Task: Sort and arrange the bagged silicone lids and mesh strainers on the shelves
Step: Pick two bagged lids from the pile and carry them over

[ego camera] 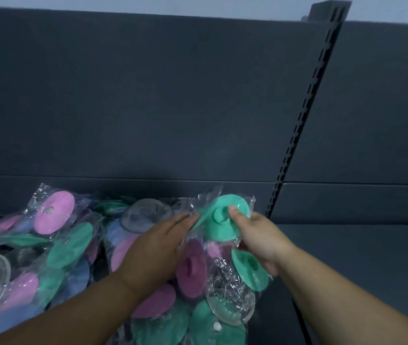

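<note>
left hand: fingers straight on bags | right hand: fingers pinching green lid

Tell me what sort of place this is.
Probably a shop aisle or stockroom. Dark panels meet a slotted upright, and bagged lids and strainers lie heaped on the shelf like stock; the right hand grips one green lid.
</note>
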{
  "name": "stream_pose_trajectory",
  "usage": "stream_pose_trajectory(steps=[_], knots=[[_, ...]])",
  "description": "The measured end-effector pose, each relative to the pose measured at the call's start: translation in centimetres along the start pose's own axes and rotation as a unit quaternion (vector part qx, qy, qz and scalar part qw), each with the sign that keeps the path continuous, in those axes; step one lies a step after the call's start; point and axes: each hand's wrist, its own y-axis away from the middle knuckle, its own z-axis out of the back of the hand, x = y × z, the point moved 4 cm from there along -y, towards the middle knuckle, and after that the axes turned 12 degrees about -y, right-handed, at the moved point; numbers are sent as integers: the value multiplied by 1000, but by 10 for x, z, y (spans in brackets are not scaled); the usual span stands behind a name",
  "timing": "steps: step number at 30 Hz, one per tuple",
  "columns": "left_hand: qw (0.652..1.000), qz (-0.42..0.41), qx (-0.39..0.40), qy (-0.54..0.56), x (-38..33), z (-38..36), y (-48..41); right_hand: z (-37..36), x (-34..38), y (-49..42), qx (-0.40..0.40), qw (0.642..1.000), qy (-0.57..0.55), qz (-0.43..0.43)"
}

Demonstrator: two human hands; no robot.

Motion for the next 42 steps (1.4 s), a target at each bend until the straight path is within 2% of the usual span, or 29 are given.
stream_pose_trajectory(steps=[2, 4, 6, 9, 12, 16, 22, 27, 33, 35, 39, 42], knots=[[1000, 14, -16, 5, 2, 0, 0, 20, 2, 7, -68, 994, 87, 25], [999, 29, -24, 23, 3, 1, 0, 42, -6, 14, -107, 990, 96, 11], [999, 19, -21, 26, 1, -2, 1, 58, -22, 19, -117, 987, 106, -34], [999, -11, -7, 50, -8, -5, -1, 63, -46, 24, -73, 982, 156, -84], [998, -19, 6, 55, -21, -3, -4, 54, -57, 24, -40, 988, 119, -91], [997, -28, 9, 74, -29, -2, 3, 51, -72, 11, -43, 993, 54, -91], [996, -1, -21, 88, -26, 5, 9, 53, -71, 14, -98, 989, -75, -80], [994, 11, -39, 99, -15, 17, 6, 49, -71, 34, -122, 982, -126, -72], [989, -3, -72, 131, -8, 35, 2, 54, -68, 70, -229, 946, -230, 16], [980, 23, -62, 188, -13, 37, -1, 59, -68, 90, -278, 926, -252, 47], [948, 18, -56, 312, -44, 41, -2, 76, -80, 133, -351, 906, -223, 76], [940, 6, -11, 342, -80, 34, -2, 98, -93, 171, -398, 895, -182, 82]])
